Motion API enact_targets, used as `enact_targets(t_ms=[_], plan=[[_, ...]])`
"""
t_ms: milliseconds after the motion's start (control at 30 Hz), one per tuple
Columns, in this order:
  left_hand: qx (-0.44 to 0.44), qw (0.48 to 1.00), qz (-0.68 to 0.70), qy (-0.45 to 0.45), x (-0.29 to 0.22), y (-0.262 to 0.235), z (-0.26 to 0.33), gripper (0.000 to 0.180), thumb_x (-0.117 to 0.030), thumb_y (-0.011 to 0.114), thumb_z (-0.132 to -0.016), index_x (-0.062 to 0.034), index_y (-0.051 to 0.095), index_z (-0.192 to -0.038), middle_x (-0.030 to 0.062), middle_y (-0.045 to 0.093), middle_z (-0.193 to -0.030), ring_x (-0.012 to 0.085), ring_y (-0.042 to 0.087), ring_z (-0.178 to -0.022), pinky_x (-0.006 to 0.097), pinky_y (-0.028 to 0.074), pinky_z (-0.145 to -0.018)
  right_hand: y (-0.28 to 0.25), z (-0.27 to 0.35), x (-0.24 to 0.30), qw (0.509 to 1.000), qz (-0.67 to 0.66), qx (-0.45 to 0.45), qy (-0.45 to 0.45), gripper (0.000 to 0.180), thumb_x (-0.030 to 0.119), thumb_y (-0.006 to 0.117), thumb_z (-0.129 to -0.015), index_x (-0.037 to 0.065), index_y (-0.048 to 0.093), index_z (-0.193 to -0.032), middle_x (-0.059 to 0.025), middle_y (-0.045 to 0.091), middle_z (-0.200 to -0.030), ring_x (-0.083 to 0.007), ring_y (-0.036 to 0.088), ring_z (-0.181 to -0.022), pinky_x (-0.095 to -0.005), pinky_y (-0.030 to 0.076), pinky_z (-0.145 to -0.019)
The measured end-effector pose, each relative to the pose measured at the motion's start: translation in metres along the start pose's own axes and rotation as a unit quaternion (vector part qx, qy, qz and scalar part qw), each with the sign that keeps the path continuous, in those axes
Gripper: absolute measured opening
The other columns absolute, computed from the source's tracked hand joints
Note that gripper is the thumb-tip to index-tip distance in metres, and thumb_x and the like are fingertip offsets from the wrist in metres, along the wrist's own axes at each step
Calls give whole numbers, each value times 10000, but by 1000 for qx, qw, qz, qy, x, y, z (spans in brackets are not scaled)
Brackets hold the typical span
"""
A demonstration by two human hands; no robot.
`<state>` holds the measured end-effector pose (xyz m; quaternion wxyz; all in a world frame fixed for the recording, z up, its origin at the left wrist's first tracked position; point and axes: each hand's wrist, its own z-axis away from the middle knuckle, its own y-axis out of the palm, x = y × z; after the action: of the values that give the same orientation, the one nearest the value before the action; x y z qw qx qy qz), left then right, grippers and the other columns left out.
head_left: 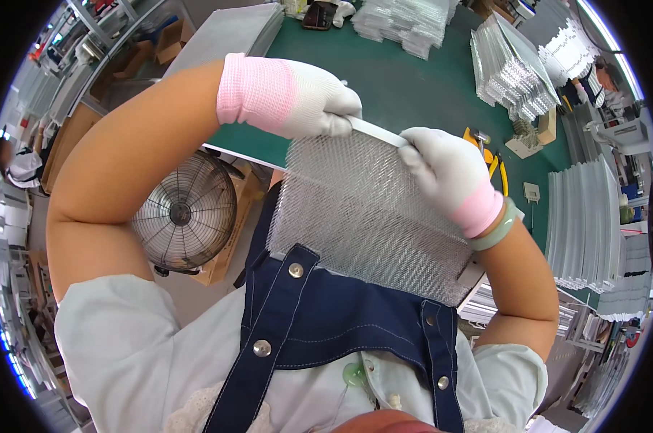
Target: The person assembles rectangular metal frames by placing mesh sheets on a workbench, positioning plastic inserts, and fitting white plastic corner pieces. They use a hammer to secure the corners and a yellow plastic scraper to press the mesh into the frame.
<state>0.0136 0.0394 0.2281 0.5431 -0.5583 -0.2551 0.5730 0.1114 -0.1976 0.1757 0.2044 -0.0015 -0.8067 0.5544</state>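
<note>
My left hand (316,101), in a white glove with a pink cuff, is closed on one end of a narrow white strip (378,132). The other end is gripped by my right hand (445,173), gloved the same way. Along this strip runs the upper edge of a silver wire mesh sheet (362,202), which hangs down in front of my dark blue apron (341,317). The mesh's lower edge rests against the apron bib. My fingers hide both ends of the strip, and whether it is fitted onto the mesh I cannot tell.
Beyond my hands spreads a green-topped table (413,94). On it lie mesh stacks (402,25), pleated silver sheets (510,68), a hammer (480,136) and yellow-handled pliers (501,173). White panels (583,224) stand at right; a floor fan (182,213) is at left.
</note>
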Motion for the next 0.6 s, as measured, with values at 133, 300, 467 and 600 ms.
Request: enact_targets(t_ms=[133, 300, 467, 600], plan=[[-48, 991, -123, 12, -1, 14, 5, 282, -253, 470, -1021, -19, 627, -1009, 153, 654, -865, 314, 654, -854, 418, 517, -802, 17, 8, 4, 991, 117, -60, -26, 144, 225, 598, -932, 82, 606, -914, -129, 611, -740, -338, 632, -696, -442, 506, -629], [-31, 999, -41, -7, 4, 27, 14, 513, -353, 724, -831, -9, 589, -1187, 198, 652, -957, 367, 641, -917, 445, 509, -843, 9, 13, -1, 998, -53, 28, 27, 206, 256, 558, -958, 64, 620, -998, -155, 646, -805, -382, 635, -748, -453, 504, -668], [-333, 928, -162, 38, -32, 51, 57, 509, -306, 779, -687, -5, 623, -1066, 177, 628, -1015, 355, 600, -960, 465, 487, -809, -5, 42, -37, 968, -122, 10, 218, 275, 283, 551, -991, 33, 633, -1069, -131, 650, -796, -259, 650, -760, -367, 498, -710], [173, 952, 217, -125, -30, 127, 62, 539, -451, 471, -983, 23, 674, -1142, 256, 671, -1069, 365, 644, -1060, 412, 488, -947, -13, 74, -71, 926, -208, -63, 309, 279, 241, 573, -982, -8, 631, -1094, -111, 649, -811, -184, 625, -762, -316, 485, -724]])
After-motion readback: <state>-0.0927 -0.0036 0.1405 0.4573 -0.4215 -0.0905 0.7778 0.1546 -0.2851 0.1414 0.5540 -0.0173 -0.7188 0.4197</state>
